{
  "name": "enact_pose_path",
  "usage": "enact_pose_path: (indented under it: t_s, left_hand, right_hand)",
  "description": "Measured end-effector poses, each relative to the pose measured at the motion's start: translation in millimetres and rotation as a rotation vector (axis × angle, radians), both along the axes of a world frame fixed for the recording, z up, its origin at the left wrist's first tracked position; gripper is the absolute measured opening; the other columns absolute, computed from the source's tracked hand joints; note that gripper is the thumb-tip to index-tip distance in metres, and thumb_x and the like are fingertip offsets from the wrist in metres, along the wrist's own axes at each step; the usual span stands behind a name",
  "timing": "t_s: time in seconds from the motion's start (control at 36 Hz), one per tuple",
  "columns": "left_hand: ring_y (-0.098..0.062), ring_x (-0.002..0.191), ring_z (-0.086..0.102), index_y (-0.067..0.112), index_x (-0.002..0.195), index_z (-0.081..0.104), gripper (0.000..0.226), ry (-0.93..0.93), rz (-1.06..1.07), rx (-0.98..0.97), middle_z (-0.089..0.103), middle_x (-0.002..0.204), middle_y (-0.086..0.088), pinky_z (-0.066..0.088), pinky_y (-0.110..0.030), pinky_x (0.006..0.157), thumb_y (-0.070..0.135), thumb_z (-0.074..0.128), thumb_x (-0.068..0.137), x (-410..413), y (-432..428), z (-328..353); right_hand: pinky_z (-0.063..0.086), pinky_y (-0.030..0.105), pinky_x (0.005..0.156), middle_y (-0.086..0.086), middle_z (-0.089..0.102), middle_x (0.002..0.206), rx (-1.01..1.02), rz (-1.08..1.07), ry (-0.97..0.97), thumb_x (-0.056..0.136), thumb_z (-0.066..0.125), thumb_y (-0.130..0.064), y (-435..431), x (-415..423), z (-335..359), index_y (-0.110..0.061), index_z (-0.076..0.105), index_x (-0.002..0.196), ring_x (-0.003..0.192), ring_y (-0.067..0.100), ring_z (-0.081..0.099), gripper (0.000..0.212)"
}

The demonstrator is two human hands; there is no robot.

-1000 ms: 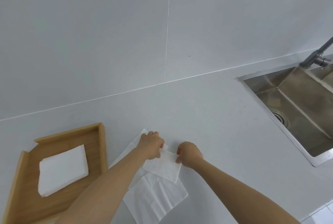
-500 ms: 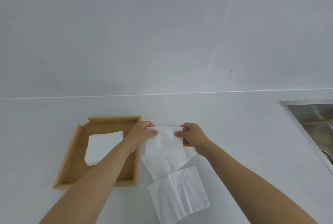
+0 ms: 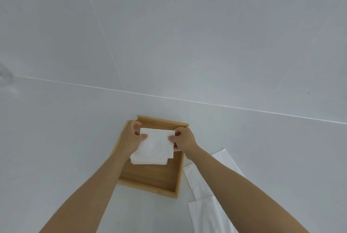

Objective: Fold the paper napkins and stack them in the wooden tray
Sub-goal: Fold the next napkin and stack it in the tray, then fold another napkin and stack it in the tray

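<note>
A folded white napkin (image 3: 156,143) is held flat over the wooden tray (image 3: 159,180). My left hand (image 3: 131,139) pinches its left edge and my right hand (image 3: 185,139) pinches its right edge. Beneath it a stack of folded napkins (image 3: 148,161) lies in the tray's far half, mostly hidden. I cannot tell whether the held napkin touches the stack. Unfolded napkins (image 3: 204,212) lie on the counter to the right of the tray, partly covered by my right forearm.
The white countertop (image 3: 75,148) meets a white tiled wall (image 3: 169,35) behind the tray. The tray's near half is bare wood.
Both hands carried the folded napkin left from above the loose napkins to over the tray and its stack. The view swung left, so the sink is out of sight.
</note>
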State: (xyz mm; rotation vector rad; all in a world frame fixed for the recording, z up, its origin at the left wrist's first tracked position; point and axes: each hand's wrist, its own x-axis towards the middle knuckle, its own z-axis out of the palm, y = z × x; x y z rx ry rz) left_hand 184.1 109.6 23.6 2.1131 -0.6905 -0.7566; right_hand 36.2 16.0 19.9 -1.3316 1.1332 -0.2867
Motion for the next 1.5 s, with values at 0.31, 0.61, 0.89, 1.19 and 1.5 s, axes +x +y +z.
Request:
enact_pose_path:
  t_s: [0.31, 0.61, 0.89, 1.19, 1.5]
  left_hand:
    - [-0.019, 0.084, 0.052, 0.011, 0.11, 0.051, 0.032, -0.055, 0.045, 0.083, 0.054, 0.083, 0.0, 0.039, -0.028, 0.074, 0.007, 0.064, 0.081, 20.8, 8.4, -33.8]
    - [-0.024, 0.092, 0.056, 0.008, 0.118, 0.048, 0.04, -0.201, 0.001, 0.199, 0.055, 0.099, -0.007, 0.041, -0.03, 0.078, 0.011, 0.064, 0.081, 18.3, 5.7, -45.9]
    - [-0.028, 0.118, 0.049, 0.01, 0.127, 0.041, 0.047, -0.408, -0.167, 0.257, 0.041, 0.137, -0.013, 0.045, -0.038, 0.093, 0.014, 0.061, 0.085, 0.0, -14.8, -20.0]
    - [-0.021, 0.124, 0.045, 0.017, 0.125, 0.048, 0.037, -0.518, -0.77, 0.2, 0.05, 0.134, -0.002, 0.039, -0.035, 0.099, 0.016, 0.051, 0.089, -85.0, -71.9, -5.5]
    - [-0.027, 0.127, 0.041, 0.019, 0.137, 0.035, 0.044, -0.731, -1.224, 0.28, 0.042, 0.143, -0.006, 0.035, -0.039, 0.102, 0.013, 0.042, 0.094, -169.6, -118.6, -30.3]
  right_hand:
    - [0.057, 0.051, 0.082, 0.005, 0.051, 0.08, -0.076, 0.162, 0.18, 0.085, 0.054, 0.003, 3.6, 33.0, -26.9, -0.007, 0.051, 0.087, 0.089, 0.033, 0.063, 0.011]
    - [0.051, 0.035, 0.073, 0.008, 0.055, 0.098, -0.327, 0.297, 0.362, 0.088, 0.056, -0.007, 3.9, 35.4, -42.7, -0.009, 0.045, 0.117, 0.081, 0.02, 0.054, 0.031]
    - [0.05, 0.038, 0.084, 0.008, 0.036, 0.136, -0.505, 0.306, 0.417, 0.089, 0.057, -0.013, -3.6, 17.1, -22.7, -0.012, 0.04, 0.127, 0.107, 0.028, 0.055, 0.042]
    - [0.045, 0.038, 0.095, 0.01, 0.042, 0.136, -0.434, 0.104, 0.529, 0.086, 0.063, -0.017, -32.6, -94.0, -10.7, -0.013, 0.035, 0.134, 0.122, 0.027, 0.045, 0.055]
    - [0.044, 0.037, 0.093, 0.01, 0.047, 0.133, -0.22, 0.001, 0.713, 0.084, 0.065, -0.024, -24.4, -179.5, -28.1, -0.01, 0.033, 0.133, 0.123, 0.027, 0.044, 0.06]
